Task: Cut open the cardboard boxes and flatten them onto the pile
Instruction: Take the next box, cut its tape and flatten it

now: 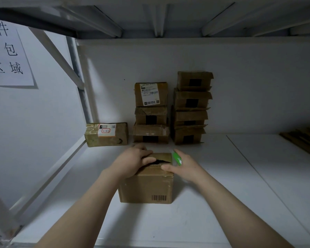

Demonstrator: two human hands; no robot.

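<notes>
Cardboard box, plain brown with a barcode printed low on its near face, stands on the white shelf board just before the person. Its top flaps are parted along a dark slit; what lies inside cannot be made out. The left hand lies over the left flap, fingers curled round its edge. The right hand grips a green cutter beside the box's right top corner, thumb pressing the near flap. Against the back wall stand a stack of three boxes and a stack of four, creased, with black patches; a tape-wrapped box lies left of them. Flat brown sheets lie far right.
</notes>
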